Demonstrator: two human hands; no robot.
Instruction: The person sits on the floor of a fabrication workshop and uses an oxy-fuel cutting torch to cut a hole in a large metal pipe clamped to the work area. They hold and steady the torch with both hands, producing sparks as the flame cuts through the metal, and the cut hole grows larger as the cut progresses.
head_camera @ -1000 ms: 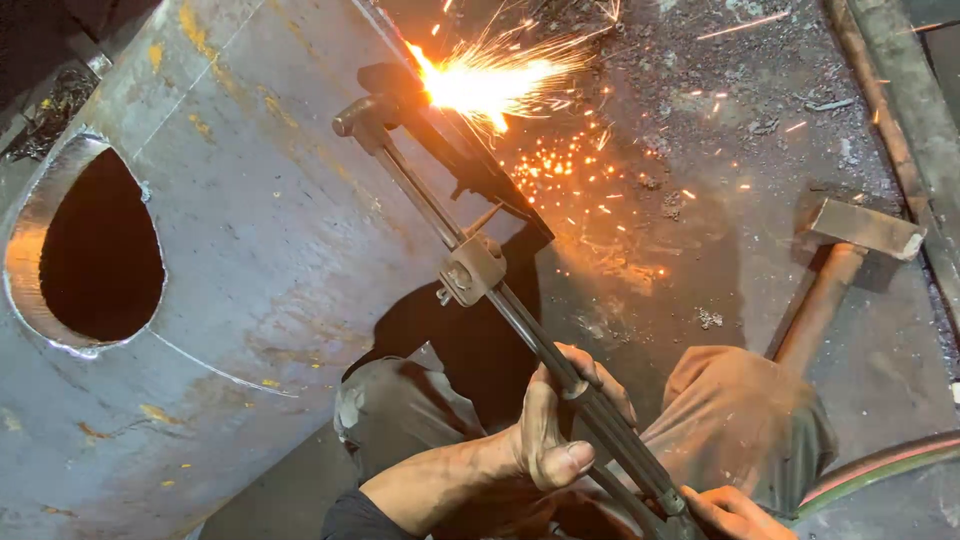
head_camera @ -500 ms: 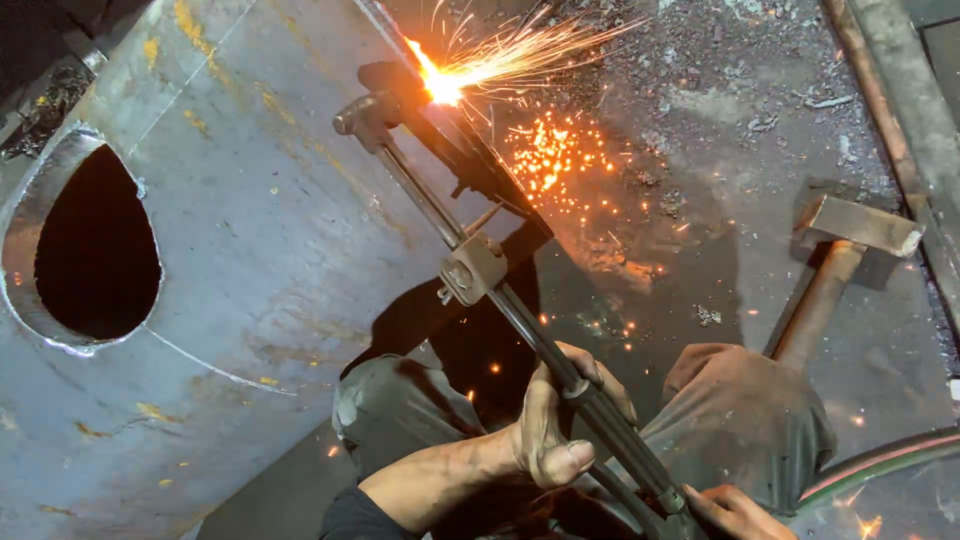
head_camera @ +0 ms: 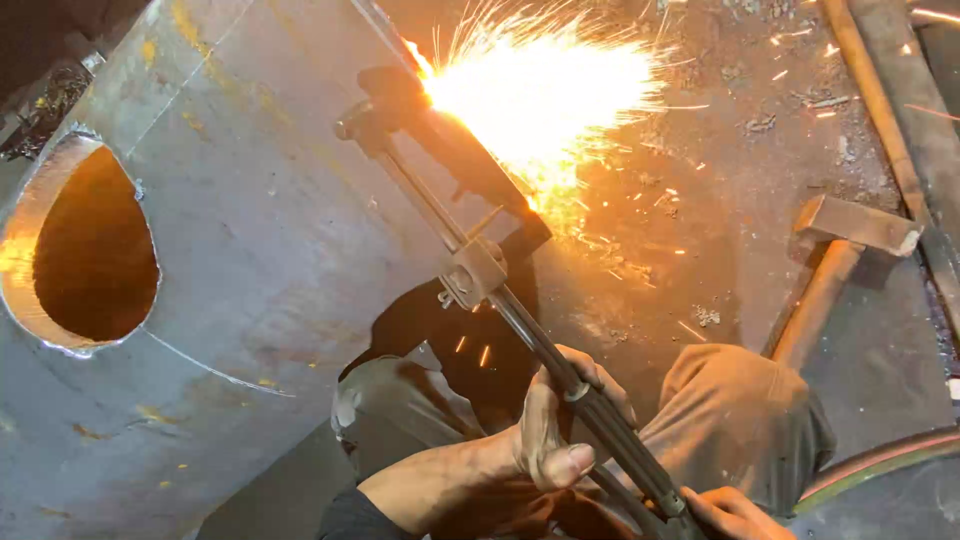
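Head view looks down on a long dark metal cutting torch (head_camera: 520, 320) that runs diagonally from the lower right up to its tip at the upper edge of a large curved grey steel plate (head_camera: 250, 240), where a bright burst of orange-white sparks (head_camera: 540, 90) sprays rightward over the dark, debris-strewn floor (head_camera: 720, 200). The left hand (head_camera: 555, 425) is clenched around the torch tube at mid-length, thumb lying along the underside; the right hand (head_camera: 730, 512) shows only partly at the bottom edge, seemingly wrapped on the handle end, though its grip cannot be fully told. The torch thus lies through both hands, its tip well apart from them, far up along the plate's edge. To cut well here, I judge the left hand should act as a steady pivot while the tip tracks the edge evenly, keeping sparks thrown away from the knees in grey-brown trousers (head_camera: 740, 420) just below. An oval hole (head_camera: 85, 250) already stands cut in the plate's left side. A wooden-handled sledgehammer (head_camera: 850, 235) lies on the floor at right, near a hose (head_camera: 880, 460).
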